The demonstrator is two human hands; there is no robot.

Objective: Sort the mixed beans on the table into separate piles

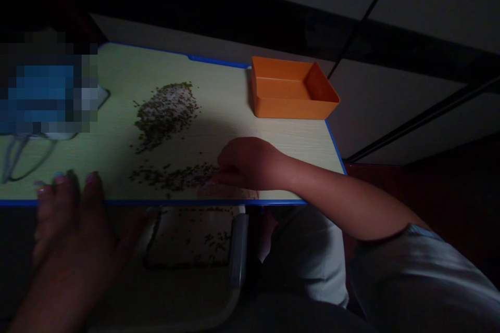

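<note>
My right hand (250, 164) rests low over the table with its fingers curled together at the right end of a loose strip of dark grains (172, 177). Whatever its fingertips hold, if anything, is hidden. A faint reddish patch (238, 193) shows on the table just below that hand. Farther back lies a heap of mixed pale and greenish-brown grains (167, 112). My left hand (74, 234) is open, its fingers spread over the table's front edge at the left. Below the edge, a light-coloured container (238, 250) has scattered dark grains inside.
An orange rectangular box (292, 109) stands at the back right of the pale, blue-edged table (219, 86). At the left is a blurred-out blue item (42, 96) with a cord (11, 158). Pale panels (410, 109) rise behind the table. The light is dim.
</note>
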